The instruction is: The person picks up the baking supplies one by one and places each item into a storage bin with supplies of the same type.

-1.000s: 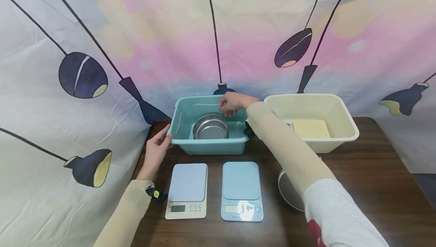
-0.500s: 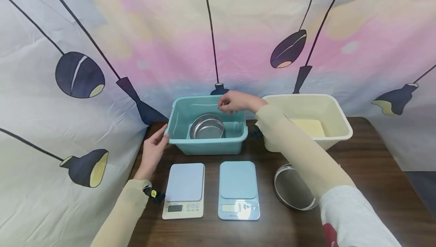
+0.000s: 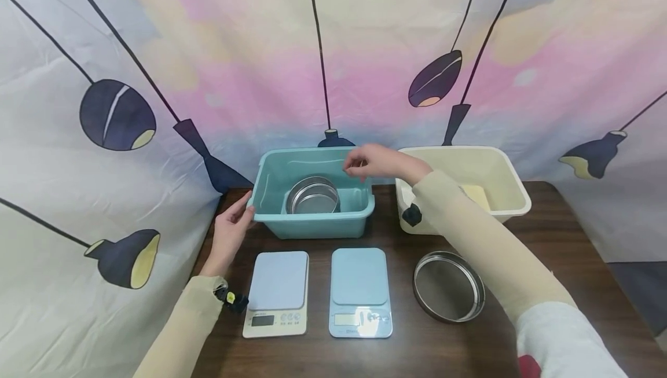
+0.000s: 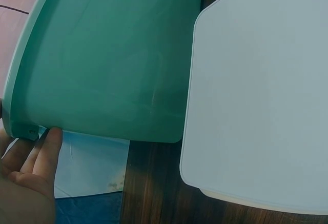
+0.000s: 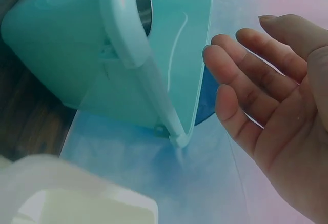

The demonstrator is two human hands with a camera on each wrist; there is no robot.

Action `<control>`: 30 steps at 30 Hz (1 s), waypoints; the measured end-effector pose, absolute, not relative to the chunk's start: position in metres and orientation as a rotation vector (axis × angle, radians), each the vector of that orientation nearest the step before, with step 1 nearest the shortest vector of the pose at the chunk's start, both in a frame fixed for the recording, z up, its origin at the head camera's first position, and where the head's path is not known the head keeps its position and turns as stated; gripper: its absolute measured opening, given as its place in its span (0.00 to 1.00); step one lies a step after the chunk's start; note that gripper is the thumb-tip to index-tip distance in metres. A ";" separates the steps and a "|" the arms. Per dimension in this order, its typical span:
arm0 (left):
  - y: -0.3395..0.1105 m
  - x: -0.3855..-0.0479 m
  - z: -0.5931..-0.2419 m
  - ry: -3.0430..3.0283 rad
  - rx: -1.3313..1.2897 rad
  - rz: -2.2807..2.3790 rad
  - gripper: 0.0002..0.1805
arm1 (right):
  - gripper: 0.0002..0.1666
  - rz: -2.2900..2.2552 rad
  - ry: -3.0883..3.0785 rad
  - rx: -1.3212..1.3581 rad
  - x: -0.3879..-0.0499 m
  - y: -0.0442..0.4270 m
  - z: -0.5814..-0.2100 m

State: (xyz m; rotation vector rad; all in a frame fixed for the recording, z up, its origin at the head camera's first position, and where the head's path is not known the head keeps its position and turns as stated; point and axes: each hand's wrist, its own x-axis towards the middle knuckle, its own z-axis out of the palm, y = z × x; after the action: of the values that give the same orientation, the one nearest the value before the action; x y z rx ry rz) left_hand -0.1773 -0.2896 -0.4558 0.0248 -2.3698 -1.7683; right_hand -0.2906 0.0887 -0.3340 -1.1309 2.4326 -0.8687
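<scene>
My left hand holds the left front corner of the teal basin; in the left wrist view its fingers meet the rim's underside. Inside the basin sits a stack of round metal sieves, towards its left half. My right hand hovers over the basin's right back edge, holding nothing; its fingers hang loosely bent, apart from the rim in the right wrist view. A further round metal sieve with a grey bottom lies on the table at right front, beside my right forearm.
A cream basin stands to the right, with a pale yellow block inside, partly hidden by my sleeve. Two kitchen scales, one white and one light blue, lie before the teal basin on the wooden table.
My right hand has risen out of the teal basin and shifted right, its forearm uncovering the sieve on the table. The left hand stays at the basin's rim. The head view has shifted slightly.
</scene>
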 end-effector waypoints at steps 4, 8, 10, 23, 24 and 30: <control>-0.291 -0.177 -0.457 -2.365 0.022 -1.771 0.26 | 0.13 -0.872 2.456 -1.148 -0.283 0.098 -0.335; -0.291 -0.176 -0.458 -2.358 0.020 -1.781 0.26 | 0.13 -0.908 2.456 -1.150 -0.276 0.109 -0.337; -0.291 -0.177 -0.458 -2.355 0.016 -1.784 0.26 | 0.13 -0.942 2.448 -1.136 -0.273 0.114 -0.339; -0.292 -0.178 -0.459 -2.364 0.023 -1.763 0.26 | 0.12 -1.021 2.471 -1.155 -0.245 0.143 -0.345; -0.292 -0.178 -0.459 -2.366 0.024 -1.761 0.26 | 0.12 -1.028 2.473 -1.155 -0.243 0.145 -0.346; -0.292 -0.179 -0.460 -2.375 0.034 -1.754 0.26 | 0.12 -1.028 2.526 -1.138 -0.234 0.158 -0.351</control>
State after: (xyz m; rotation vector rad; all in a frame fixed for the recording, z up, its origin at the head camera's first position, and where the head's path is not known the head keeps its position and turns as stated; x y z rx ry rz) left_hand -0.1787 -0.2919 -0.4595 0.0336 -2.3749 -1.7543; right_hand -0.2336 0.1584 -0.3514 -1.1378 2.5257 -1.0277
